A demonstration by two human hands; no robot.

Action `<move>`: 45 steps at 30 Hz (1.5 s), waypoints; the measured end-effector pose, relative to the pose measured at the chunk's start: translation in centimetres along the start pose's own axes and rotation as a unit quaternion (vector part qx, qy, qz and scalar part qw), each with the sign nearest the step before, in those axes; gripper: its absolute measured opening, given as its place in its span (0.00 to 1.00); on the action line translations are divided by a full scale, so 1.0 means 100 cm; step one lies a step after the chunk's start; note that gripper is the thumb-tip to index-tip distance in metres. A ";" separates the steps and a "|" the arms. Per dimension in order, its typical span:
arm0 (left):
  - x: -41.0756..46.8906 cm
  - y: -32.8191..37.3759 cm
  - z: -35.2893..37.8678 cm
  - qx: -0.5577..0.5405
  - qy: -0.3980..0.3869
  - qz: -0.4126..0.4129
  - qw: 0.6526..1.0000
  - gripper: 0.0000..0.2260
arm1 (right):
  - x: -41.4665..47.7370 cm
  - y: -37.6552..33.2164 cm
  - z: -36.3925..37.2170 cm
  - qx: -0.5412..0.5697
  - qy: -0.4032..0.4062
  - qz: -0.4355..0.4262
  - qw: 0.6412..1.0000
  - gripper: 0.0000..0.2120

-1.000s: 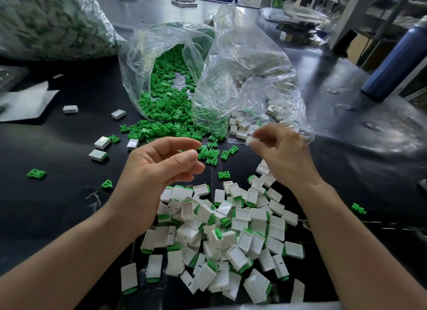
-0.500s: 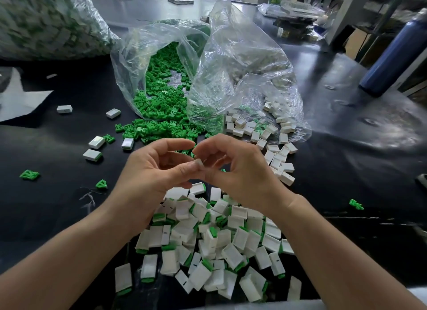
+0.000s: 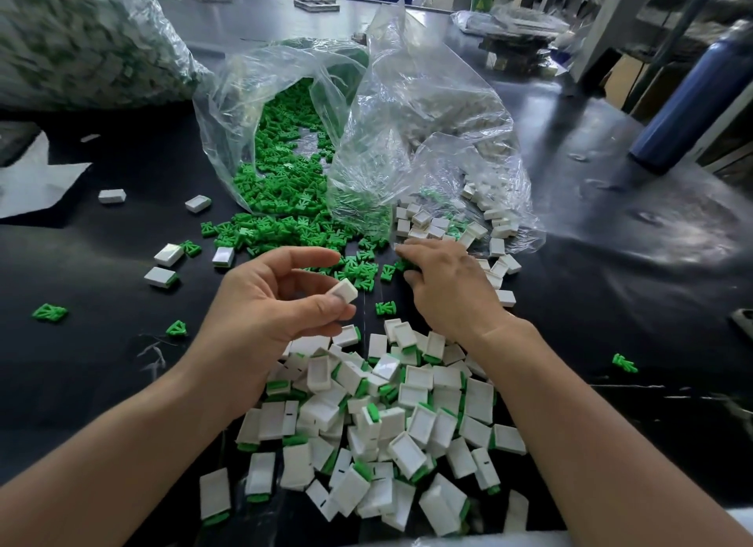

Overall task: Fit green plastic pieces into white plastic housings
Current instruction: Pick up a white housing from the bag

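My left hand (image 3: 269, 314) pinches one white housing (image 3: 345, 291) between thumb and fingers, held above the black table (image 3: 611, 302). My right hand (image 3: 448, 289) reaches forward, and its thumb and forefinger close around a green piece (image 3: 404, 264) at the edge of the loose green pieces (image 3: 285, 204) spilling from a clear bag (image 3: 428, 118). Empty white housings (image 3: 428, 228) lie under the bag's right side. A heap of white housings with green pieces fitted (image 3: 387, 424) lies below both hands.
A few stray housings (image 3: 167, 255) and green pieces (image 3: 49, 313) lie scattered to the left. A big filled bag (image 3: 81, 37) sits at the far left and white paper (image 3: 36, 183) below it. A blue bottle (image 3: 692, 106) stands at the right.
My hands were together in front of me. The right hand has since moved forward to the green pieces, while the left stays back holding the white housing.
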State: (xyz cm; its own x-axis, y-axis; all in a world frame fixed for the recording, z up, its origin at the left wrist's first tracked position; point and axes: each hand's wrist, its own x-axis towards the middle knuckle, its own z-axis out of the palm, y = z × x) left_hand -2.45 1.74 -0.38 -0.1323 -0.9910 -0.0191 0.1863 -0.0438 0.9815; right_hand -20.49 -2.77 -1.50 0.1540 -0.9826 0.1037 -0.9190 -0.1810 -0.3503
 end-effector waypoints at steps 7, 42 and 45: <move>-0.001 0.001 0.001 0.010 -0.003 0.001 1.000 0.18 | 0.002 0.000 -0.003 -0.024 0.013 0.013 1.000 0.06; -0.002 -0.001 0.001 0.095 0.007 0.046 0.994 0.16 | -0.031 -0.036 -0.021 0.402 0.023 -0.079 0.912 0.14; -0.002 -0.002 0.000 0.103 0.006 0.049 0.993 0.16 | -0.031 -0.037 -0.019 0.383 0.014 -0.088 0.919 0.14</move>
State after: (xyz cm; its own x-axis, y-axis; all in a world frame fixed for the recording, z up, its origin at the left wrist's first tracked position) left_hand -2.48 1.99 -0.53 -0.1106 -0.9909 0.0772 -0.0052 0.0783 0.9969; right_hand -18.29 1.06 1.28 0.2566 -0.9357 0.2422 -0.3527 -0.3239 -0.8779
